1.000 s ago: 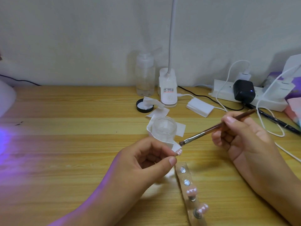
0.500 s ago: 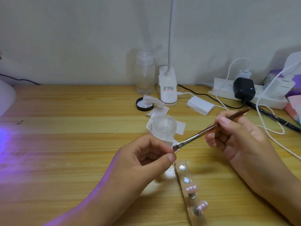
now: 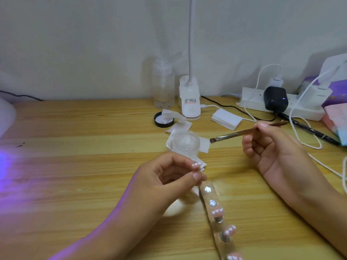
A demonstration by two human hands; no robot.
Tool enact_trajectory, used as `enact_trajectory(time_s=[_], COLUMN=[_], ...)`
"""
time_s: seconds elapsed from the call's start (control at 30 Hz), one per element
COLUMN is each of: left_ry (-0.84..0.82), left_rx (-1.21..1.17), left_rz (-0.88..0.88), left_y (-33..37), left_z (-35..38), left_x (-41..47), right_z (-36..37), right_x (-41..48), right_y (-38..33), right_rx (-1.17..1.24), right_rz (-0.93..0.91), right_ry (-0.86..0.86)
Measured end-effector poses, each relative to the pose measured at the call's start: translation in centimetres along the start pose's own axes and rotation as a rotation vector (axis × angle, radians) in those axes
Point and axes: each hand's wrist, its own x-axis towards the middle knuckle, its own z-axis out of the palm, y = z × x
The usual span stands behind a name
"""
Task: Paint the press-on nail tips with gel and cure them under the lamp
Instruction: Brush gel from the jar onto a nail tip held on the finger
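My left hand point(image 3: 169, 177) pinches a small pink nail tip point(image 3: 196, 164) between thumb and fingers, low over the wooden desk. My right hand point(image 3: 272, 147) holds a thin brown gel brush point(image 3: 242, 133); its bristle end points left and hangs apart from the tip, beside a clear glass gel dish point(image 3: 185, 142). A clear holder strip point(image 3: 216, 209) with round metal mounts lies below my left hand and carries three pink nail tips point(image 3: 217, 212). The white curing lamp point(image 3: 5, 115) sits at the far left edge, casting purple light on the desk.
Behind the dish stand a clear bottle point(image 3: 163, 85), a black lid point(image 3: 163, 120), white wipes point(image 3: 178, 126) and a white clip lamp point(image 3: 189, 98). A power strip point(image 3: 281, 105) with chargers, loose white cables and a black pen point(image 3: 311, 132) fill the back right.
My right hand has lifted the brush up and to the right, away from the nail tip it was touching half a second ago. My left hand keeps holding the tip in much the same place.
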Motion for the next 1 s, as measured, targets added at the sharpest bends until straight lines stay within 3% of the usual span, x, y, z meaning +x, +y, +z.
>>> enact_trajectory(time_s=[0.33, 0.57, 0.9, 1.0], left_ry=[0.052, 0.051, -0.059, -0.158], left_rx=[0.492, 0.518, 0.661, 0.759], left_rz=[0.137, 0.137, 0.223, 0.257], left_y=[-0.2, -0.6, -0.7, -0.8], left_z=[1.2, 1.3, -0.1, 0.2], left_x=[0.3, 0.4, -1.2, -1.7], right_z=[-0.2, -0.1, 0.0, -0.4], right_x=[0.2, -0.3, -0.3, -0.2], right_y=[-0.1, -0.4, -0.6, -1.1], right_rx=[0.048, 0.087, 0.080, 0.288], right_rz=[0.033, 0.037, 0.152, 0.202], right_ry=[-0.033, -0.123, -0.112, -0.238])
